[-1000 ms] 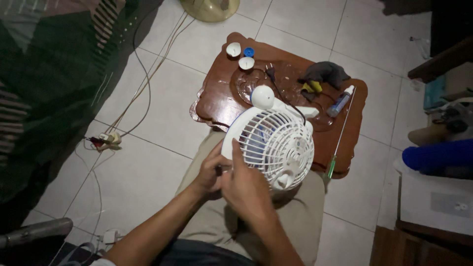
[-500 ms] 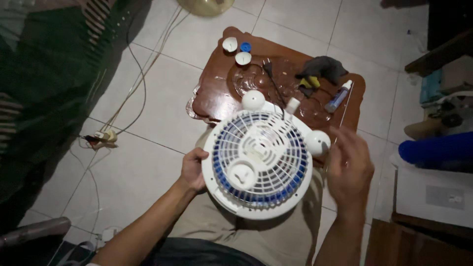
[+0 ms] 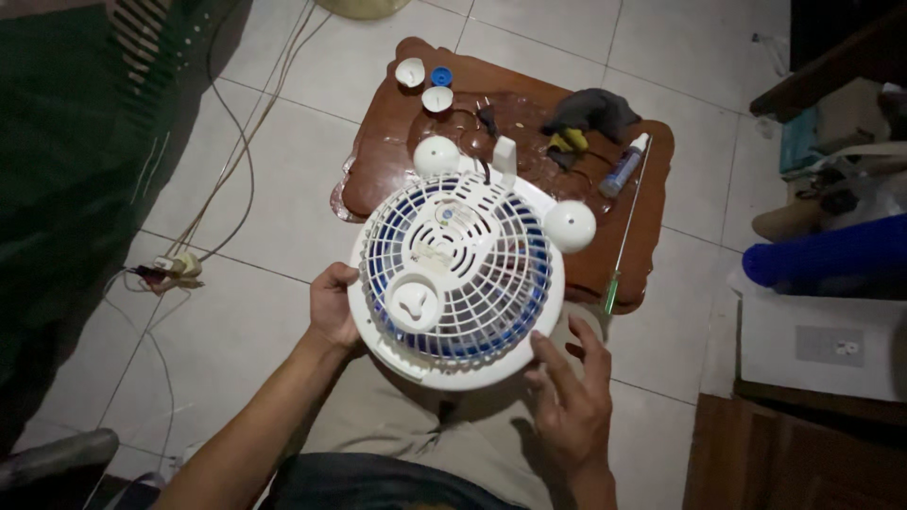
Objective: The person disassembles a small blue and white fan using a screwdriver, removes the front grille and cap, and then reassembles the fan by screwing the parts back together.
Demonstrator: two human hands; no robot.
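A small round white fan (image 3: 456,279) with a white grille and blue blades lies face-up over my lap and the near edge of a low brown wooden table (image 3: 378,179). My left hand (image 3: 333,307) grips the fan's left rim. Fingers spread, my right hand (image 3: 570,397) touches the lower right rim from below. Two white round feet (image 3: 570,226) stick out at the fan's top and right.
On the table lie two white caps (image 3: 410,72), a blue cap (image 3: 441,76), a dark cloth (image 3: 590,110), a small tube (image 3: 624,165) and a long screwdriver with a green handle (image 3: 624,247). A power strip with cables (image 3: 175,269) lies on the tiled floor at left. Boxes and a blue roll (image 3: 822,255) stand at right.
The fan has been turned from upright to lying flat and pulled closer. My right hand moved from the right side of the fan down to its lower right rim.
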